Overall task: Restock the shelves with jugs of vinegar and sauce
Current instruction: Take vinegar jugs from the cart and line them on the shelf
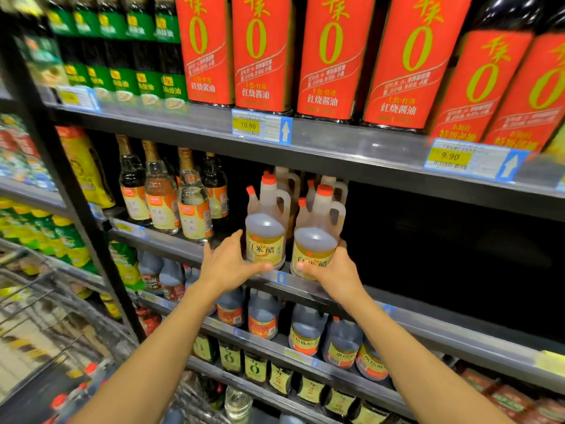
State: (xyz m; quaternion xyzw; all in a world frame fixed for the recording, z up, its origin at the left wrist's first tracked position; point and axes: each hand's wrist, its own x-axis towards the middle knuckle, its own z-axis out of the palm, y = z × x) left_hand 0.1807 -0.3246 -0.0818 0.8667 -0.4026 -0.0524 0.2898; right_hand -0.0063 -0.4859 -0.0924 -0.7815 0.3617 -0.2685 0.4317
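Two pale yellow vinegar jugs with red caps stand at the front of the middle shelf (397, 298). My left hand (227, 264) lies against the base of the left jug (265, 231), thumb stretched along its front bottom edge and fingers spread beside it. My right hand (331, 267) grips the right jug (316, 240) low down, fingers behind it and thumb across its yellow label. More jugs of the same kind (289, 182) stand behind the two.
Right of the jugs the middle shelf is a dark gap (443, 255). Clear glass bottles (180, 200) stand to the left. Red-labelled sauce bottles (330, 56) fill the shelf above, dark jugs (305, 332) the shelf below. A wire cart (61, 332) stands at lower left.
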